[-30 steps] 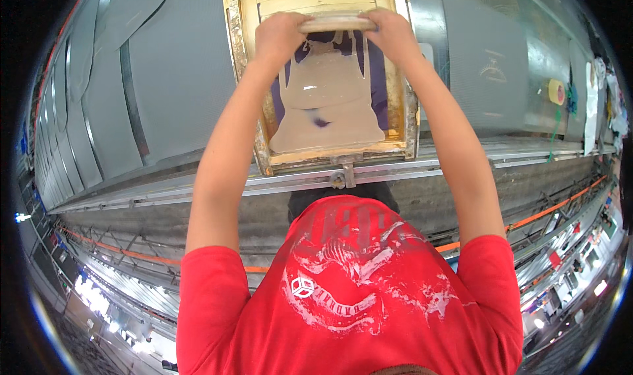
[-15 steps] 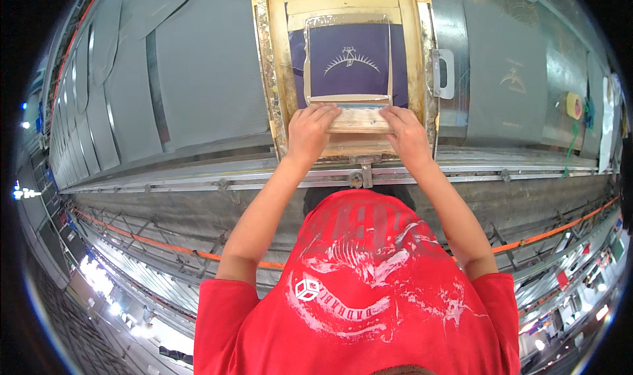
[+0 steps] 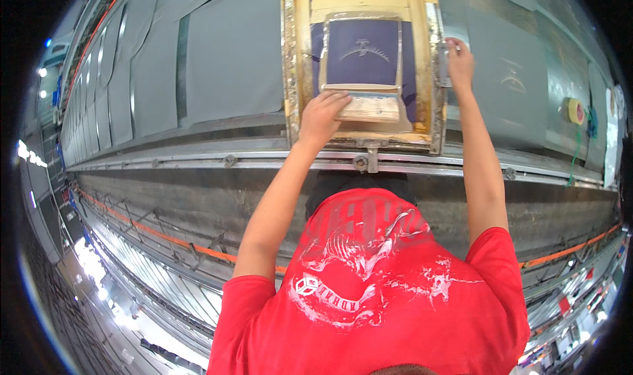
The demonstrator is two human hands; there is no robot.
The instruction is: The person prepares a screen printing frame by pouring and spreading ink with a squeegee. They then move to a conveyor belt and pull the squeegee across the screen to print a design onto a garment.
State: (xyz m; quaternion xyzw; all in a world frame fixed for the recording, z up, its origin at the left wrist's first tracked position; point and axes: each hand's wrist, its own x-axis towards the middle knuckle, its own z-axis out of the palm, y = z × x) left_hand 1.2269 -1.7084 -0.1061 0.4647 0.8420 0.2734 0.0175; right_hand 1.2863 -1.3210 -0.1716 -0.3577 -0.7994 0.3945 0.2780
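Observation:
A wooden-framed printing screen (image 3: 290,78) lies before me, its dark purple mesh window (image 3: 362,52) bearing a pale arched design with thin rays. Across the near end of that window rests a squeegee (image 3: 372,108) with a pale wooden grip. My left hand (image 3: 323,118) is closed over the squeegee's left end. On the screen's right side, my right hand (image 3: 461,62) is closed around the side handle (image 3: 445,78), which the fingers mostly hide.
Grey sheets (image 3: 231,58) line the long table to the left. At right, another grey sheet (image 3: 511,65) carries a pale arched print, and a yellow tape roll (image 3: 575,111) stands farther right near green string. A metal rail (image 3: 277,156) with a clamp (image 3: 366,159) runs along the near edge.
My right hand has left the squeegee and moved right to the screen's handle. The left hand stays on the squeegee. The screen appears farther right in the picture.

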